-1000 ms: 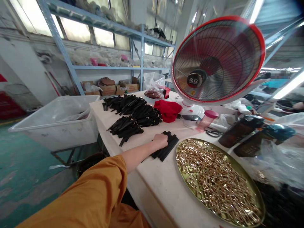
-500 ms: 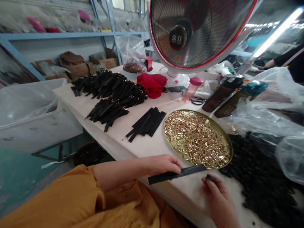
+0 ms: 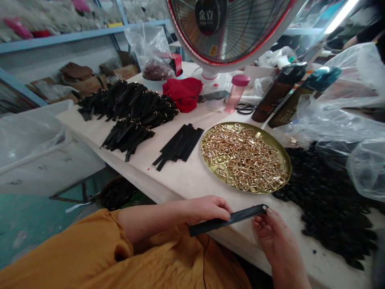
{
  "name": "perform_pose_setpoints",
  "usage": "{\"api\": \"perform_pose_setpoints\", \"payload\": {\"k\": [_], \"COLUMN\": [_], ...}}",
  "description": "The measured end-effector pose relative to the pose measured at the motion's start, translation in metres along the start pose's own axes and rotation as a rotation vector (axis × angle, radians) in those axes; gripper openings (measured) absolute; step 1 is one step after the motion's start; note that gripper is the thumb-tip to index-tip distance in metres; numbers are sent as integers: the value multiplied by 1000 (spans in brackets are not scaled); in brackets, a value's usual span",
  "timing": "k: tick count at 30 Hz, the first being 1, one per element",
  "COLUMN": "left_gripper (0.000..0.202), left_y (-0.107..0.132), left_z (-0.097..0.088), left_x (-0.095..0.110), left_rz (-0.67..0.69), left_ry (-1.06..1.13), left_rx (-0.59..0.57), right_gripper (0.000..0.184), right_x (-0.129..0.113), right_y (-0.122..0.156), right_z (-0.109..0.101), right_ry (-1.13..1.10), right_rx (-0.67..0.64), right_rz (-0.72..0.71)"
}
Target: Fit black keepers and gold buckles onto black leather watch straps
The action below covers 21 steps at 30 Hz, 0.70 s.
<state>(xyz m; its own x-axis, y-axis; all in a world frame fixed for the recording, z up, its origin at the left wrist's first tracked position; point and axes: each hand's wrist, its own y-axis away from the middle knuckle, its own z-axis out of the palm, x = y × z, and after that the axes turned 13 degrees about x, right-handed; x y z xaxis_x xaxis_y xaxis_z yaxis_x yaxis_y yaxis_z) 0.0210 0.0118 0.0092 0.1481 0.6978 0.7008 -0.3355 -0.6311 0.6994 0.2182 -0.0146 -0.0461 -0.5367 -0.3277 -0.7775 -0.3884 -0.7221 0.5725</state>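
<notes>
My left hand [image 3: 207, 209] is closed round a long flat black strap [image 3: 240, 217] at the table's front edge. The strap runs to the right, and my right hand [image 3: 270, 233] pinches its far end with fingertips. Just beyond lies a round gold tray [image 3: 285, 159] heaped with several small gold metal buckles [image 3: 243, 156]. A small stack of loose black straps [image 3: 179, 145] lies left of the tray. Farther back sit piles of black straps with gold fittings [image 3: 132, 112].
A heap of small black pieces [image 3: 327, 200] covers the table right of the tray, under clear plastic bags [image 3: 355, 132]. A large red-rimmed fan [image 3: 228, 28], a red cloth [image 3: 183, 93], a pink-capped bottle [image 3: 236, 92] and scissors [image 3: 245, 108] stand at the back. A white bin [image 3: 33, 152] is at left.
My left hand left the strap stack and brought one strap to the front edge. My right hand came into view and took the strap's right end. The view tilted downward.
</notes>
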Motion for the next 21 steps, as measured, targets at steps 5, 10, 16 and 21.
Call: {"api": "perform_pose_setpoints", "payload": {"k": [5, 10, 16, 21], "left_gripper": [18, 11, 9, 12], "left_y": [-6, -6, -10, -13], "left_z": [4, -3, -13, -6], "left_x": [-8, 6, 29, 8], "left_rz": [-47, 120, 308, 147], "left_ry": [13, 23, 334, 454], "left_rx": [-70, -33, 276, 261], "right_gripper": [21, 24, 34, 28], "right_x": [1, 0, 1, 4], "right_y": [0, 1, 1, 5], "right_z": [0, 3, 2, -1], "right_ry": [38, 26, 50, -5], "right_rx": [12, 13, -44, 15], "right_rz": [-22, -24, -40, -43]}}
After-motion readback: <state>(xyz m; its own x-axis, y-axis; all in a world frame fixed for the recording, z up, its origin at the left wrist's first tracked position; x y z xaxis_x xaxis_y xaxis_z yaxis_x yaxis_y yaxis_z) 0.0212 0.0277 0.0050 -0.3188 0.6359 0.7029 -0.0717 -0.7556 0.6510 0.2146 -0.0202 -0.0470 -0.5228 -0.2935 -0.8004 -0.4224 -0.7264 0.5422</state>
